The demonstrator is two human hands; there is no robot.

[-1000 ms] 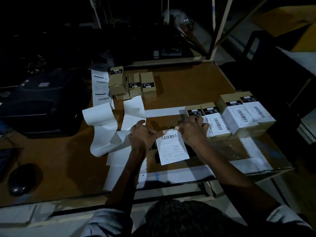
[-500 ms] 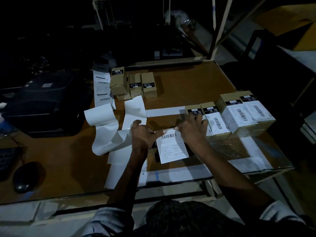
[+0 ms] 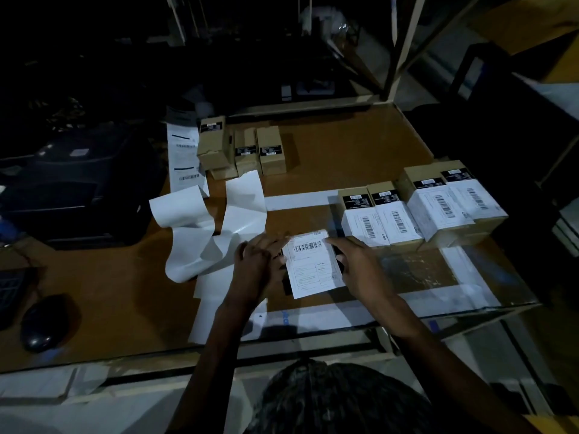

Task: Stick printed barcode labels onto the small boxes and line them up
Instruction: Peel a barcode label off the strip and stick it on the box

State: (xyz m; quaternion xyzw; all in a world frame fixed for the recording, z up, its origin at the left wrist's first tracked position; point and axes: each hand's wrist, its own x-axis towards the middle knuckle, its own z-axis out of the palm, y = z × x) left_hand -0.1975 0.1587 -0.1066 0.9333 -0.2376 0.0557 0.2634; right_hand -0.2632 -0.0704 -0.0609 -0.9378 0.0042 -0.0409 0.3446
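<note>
We see the left hand pinching the label at its left edge, right hand with straight fingers pressing its right side, label near the table's front edge, just left of four labelled boxes.

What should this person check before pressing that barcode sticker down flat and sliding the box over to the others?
1. Label lies over the box under it: ok; the box is mostly hidden.
2. Label square to the box: cannot tell.
3. Left hand holds the label's left edge: ok.
4. Right hand holds its right edge: ok.
5. Row of four labelled boxes stands lined up to join: ok.
6. Loose backing paper lies clear of the label: ok.
</note>
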